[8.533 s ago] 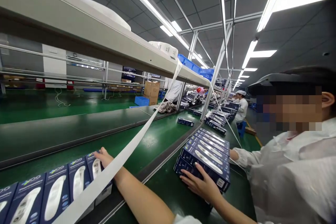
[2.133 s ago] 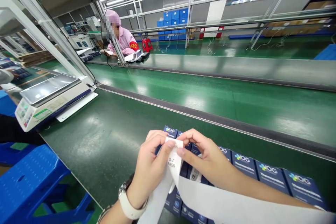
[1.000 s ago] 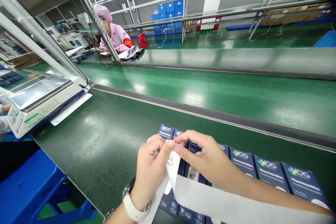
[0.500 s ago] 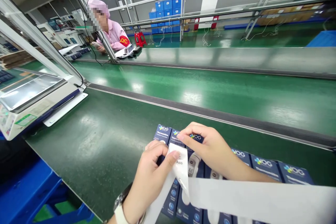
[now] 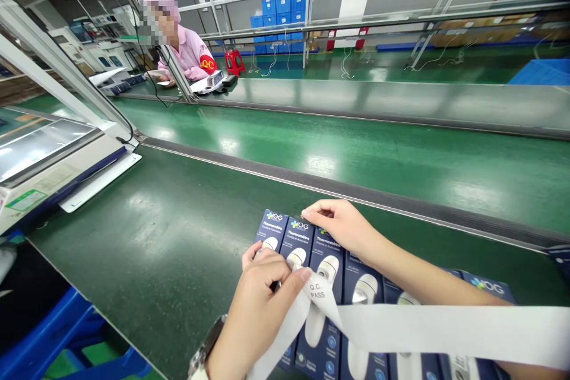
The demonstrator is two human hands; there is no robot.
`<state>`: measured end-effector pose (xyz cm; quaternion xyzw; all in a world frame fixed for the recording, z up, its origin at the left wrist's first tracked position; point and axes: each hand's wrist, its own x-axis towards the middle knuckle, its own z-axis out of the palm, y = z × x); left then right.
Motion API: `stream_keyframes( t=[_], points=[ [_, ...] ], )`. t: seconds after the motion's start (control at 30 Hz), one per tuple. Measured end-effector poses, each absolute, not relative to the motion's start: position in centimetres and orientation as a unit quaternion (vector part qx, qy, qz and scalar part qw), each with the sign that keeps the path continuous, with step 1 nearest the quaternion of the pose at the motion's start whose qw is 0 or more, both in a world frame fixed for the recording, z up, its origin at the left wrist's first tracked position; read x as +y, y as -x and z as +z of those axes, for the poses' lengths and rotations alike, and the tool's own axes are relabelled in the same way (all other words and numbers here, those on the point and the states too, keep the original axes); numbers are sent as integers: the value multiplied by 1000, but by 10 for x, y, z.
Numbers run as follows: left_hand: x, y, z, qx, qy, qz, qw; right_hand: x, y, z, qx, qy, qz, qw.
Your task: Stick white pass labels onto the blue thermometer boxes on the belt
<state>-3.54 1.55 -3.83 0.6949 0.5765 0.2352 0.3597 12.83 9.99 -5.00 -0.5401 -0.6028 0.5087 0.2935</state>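
My left hand (image 5: 267,303) pinches a white label strip (image 5: 409,326) between thumb and fingers. A loop of it, printed "Q.C. PASS", shows beside the thumb, and the strip runs off to the right across my right forearm. Under the strip lies a row of dark blue thermometer boxes (image 5: 297,243), faces up and side by side. My right hand (image 5: 342,225) is at the top edge of the second and third boxes from the left, thumb and fingertips drawn together. Whatever those fingertips hold, if anything, is too small to make out.
A pale machine with a flat top (image 5: 48,160) stands at the left on the green table (image 5: 155,231). Beyond the dark rail (image 5: 267,171) runs a green belt. Across it sits a person in pink (image 5: 191,50). A blue stool (image 5: 75,332) is below left.
My right hand has moved away from the strip to the boxes' top edge. The strip's loop has turned, so its print shows more fully. The person opposite has lowered a hand.
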Motion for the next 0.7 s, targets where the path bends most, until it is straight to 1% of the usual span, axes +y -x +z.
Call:
stream_keyframes(
  t=[0.13,0.43,0.53,0.63,0.7],
  points=[
    [16,34,-38,578,-696,224,363,103,-128,-52,-593,535,530,284],
    [16,36,-39,577,-694,226,368,108,-127,-61,-627,537,499,263],
    [16,36,-40,576,-696,224,366,107,-130,-66,-677,555,418,243],
    [15,37,-41,574,-700,226,360,99,-134,-65,-740,569,269,237],
    [15,37,-42,571,-702,228,359,91,-135,-62,-800,528,181,219]
  ],
)
